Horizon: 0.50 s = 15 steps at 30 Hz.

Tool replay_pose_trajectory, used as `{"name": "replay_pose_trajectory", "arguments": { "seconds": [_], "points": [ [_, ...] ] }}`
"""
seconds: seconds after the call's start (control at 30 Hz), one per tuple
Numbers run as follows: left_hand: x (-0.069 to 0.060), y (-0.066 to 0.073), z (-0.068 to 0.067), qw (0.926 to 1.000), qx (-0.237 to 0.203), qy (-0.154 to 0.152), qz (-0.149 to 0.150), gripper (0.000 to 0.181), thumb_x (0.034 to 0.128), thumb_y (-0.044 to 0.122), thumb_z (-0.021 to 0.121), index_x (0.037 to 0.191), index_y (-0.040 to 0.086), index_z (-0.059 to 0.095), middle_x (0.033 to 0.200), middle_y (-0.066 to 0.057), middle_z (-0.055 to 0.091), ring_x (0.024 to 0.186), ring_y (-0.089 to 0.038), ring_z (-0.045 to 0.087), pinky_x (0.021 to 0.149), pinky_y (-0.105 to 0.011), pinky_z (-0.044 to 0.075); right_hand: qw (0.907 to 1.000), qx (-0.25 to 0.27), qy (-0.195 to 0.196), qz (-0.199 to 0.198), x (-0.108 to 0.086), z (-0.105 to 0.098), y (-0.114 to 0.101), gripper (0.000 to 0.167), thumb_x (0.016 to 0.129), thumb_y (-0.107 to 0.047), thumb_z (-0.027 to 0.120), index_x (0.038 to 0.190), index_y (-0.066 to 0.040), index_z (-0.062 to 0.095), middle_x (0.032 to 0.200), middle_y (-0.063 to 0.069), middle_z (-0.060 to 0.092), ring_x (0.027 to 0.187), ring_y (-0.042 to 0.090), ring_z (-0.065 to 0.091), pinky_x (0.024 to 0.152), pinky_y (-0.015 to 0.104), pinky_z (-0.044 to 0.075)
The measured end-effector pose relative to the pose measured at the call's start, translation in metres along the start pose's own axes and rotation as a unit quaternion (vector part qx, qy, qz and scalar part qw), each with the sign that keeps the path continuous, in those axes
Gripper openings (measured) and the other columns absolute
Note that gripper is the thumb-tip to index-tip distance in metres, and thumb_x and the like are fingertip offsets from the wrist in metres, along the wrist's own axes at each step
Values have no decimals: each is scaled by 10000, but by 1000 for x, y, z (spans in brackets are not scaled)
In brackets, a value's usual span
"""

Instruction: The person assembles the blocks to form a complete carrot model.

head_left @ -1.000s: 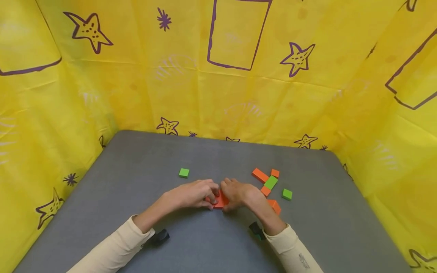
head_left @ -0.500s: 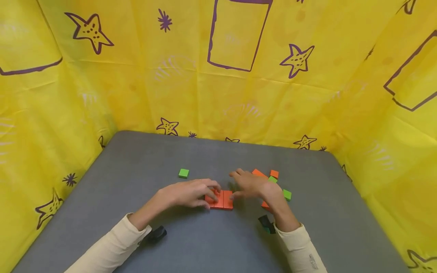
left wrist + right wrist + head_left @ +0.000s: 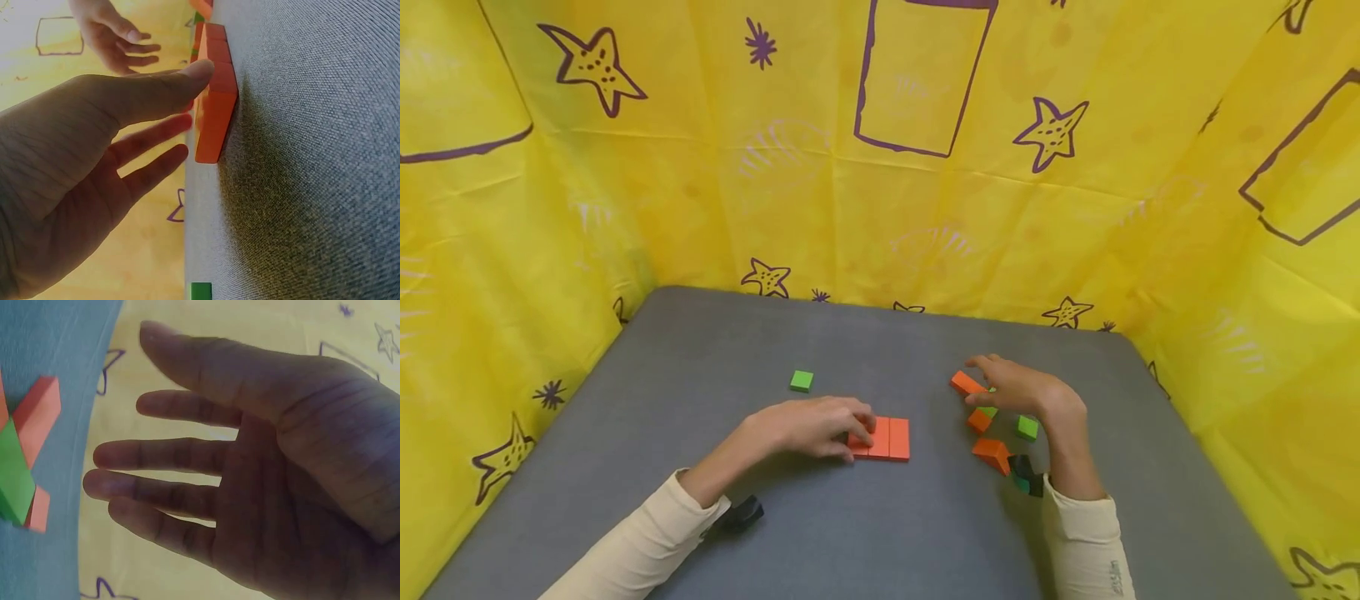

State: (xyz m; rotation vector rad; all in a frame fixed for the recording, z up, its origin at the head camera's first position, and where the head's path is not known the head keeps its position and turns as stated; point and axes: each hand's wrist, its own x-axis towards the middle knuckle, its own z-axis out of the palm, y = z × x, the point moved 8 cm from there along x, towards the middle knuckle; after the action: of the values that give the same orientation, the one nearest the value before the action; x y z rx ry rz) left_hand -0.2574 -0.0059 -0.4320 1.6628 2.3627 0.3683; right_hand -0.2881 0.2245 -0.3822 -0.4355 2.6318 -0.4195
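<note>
Three orange blocks (image 3: 889,438) lie side by side in a flat row at the middle of the table. My left hand (image 3: 812,425) rests at the row's left end with fingers loosely bent; in the left wrist view the thumb tip overlaps the nearest orange block (image 3: 215,125), and the other fingers extend past it without wrapping it. Further right, my right hand (image 3: 1018,387) is above a cluster of blocks, fingers spread, nothing in it. Below its fingertips are a long orange block (image 3: 967,382), a green block (image 3: 14,481), partly hidden in the head view, and a small orange block (image 3: 980,420).
A green block (image 3: 802,381) lies alone behind the left hand. Another green block (image 3: 1027,427) is right of the cluster, and an orange block (image 3: 991,456) lies in front of it. Yellow printed cloth (image 3: 805,192) walls surround the grey table (image 3: 850,533).
My right hand has let go of the orange row and moved right, over the loose blocks. The left hand stays at the row with its fingers slightly loosened.
</note>
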Motion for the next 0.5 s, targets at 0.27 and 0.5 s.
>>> {"name": "replay_pose_trajectory", "arguments": {
  "seconds": [0.27, 0.5],
  "points": [
    [-1, 3, 4, 9997, -78, -198, 118, 360, 947, 239, 789, 1299, 171, 751, 1243, 16, 665, 1159, -105, 591, 1020, -245, 529, 9996, -145, 149, -206, -5, -5, 21, 492, 1042, -106, 610, 1493, 37, 474, 1498, 284, 512, 1337, 464, 533, 1091, 602, 469],
    [-1, 1, 5, 9999, -26, -162, 16, 332, 947, 244, 788, 1274, 187, 767, 1268, 16, 660, 1201, -114, 599, 1041, -257, 532, 9986, -446, 129, -268, 7, 4, 52, 457, 1038, 63, 465, 1489, 19, 522, 1436, 294, 505, 1322, 502, 524, 1092, 646, 458]
  ]
}}
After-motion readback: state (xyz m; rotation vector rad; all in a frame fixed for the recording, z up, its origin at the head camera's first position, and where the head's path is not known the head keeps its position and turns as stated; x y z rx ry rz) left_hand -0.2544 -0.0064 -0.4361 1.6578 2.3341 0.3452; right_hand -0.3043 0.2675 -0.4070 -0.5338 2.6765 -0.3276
